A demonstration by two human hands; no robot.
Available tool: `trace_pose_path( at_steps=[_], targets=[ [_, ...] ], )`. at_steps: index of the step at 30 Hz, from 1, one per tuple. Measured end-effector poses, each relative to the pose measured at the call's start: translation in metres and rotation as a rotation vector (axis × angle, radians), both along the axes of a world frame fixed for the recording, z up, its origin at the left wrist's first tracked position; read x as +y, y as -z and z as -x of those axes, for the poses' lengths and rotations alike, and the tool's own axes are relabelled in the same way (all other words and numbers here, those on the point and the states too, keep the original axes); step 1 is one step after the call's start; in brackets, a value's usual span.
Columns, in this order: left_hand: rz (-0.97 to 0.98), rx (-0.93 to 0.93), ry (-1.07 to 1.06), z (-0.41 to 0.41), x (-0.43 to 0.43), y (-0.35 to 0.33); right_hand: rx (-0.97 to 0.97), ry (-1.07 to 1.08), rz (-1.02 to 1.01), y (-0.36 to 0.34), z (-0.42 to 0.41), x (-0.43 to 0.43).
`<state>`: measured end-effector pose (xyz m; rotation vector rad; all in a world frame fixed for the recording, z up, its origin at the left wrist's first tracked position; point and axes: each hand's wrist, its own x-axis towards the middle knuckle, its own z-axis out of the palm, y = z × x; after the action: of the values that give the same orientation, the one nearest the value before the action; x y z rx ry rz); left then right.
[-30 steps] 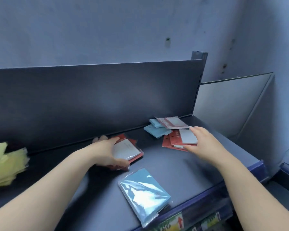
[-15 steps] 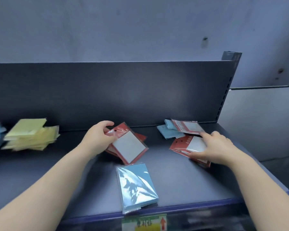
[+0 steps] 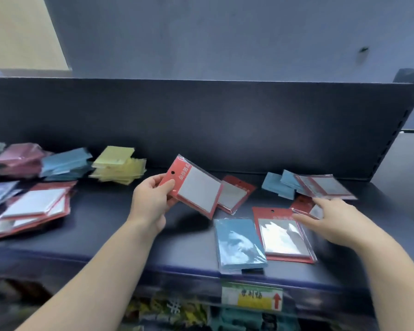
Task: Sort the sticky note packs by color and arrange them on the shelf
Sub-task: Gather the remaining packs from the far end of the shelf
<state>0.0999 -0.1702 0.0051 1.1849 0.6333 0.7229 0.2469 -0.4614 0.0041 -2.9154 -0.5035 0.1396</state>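
Glossy clear plastic wrap on blue pack and red-carded pack, matt dark smooth shelf, paper price label.

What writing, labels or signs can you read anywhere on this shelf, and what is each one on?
shelf-edge label: three dark Chinese characters, probably "便利贴", blurred.
red arrow: points up, on the same label.
held pack in the left grip: white Chinese characters on the red header, too blurred to read.
front red pack: header print too faint to read.
Other packs: no readable text.
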Motion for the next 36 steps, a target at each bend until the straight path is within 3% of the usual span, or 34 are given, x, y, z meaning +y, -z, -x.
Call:
trace_pose_path(
  at_steps=[7,21,28,36],
  targets=[
    [0.085,-0.067,0.048,0.036,0.029,0.006,0.068,-0.048,0.065,0.015,0.055,0.064],
    [0.116,-0.008,0.257,0.074,0.068,0.031,0.099,0.422,-0.25,0.011,0.099,0.089],
    [0.058,0.011,0.252,0.073,0.063,0.03,0.093,0.424,-0.314,0.007,0.101,0.089],
    [0.041,0.042,0.156,0.076,0.059,0.027,-0.029,0.324,-0.628,-0.006,0.077,0.085]
  ],
)
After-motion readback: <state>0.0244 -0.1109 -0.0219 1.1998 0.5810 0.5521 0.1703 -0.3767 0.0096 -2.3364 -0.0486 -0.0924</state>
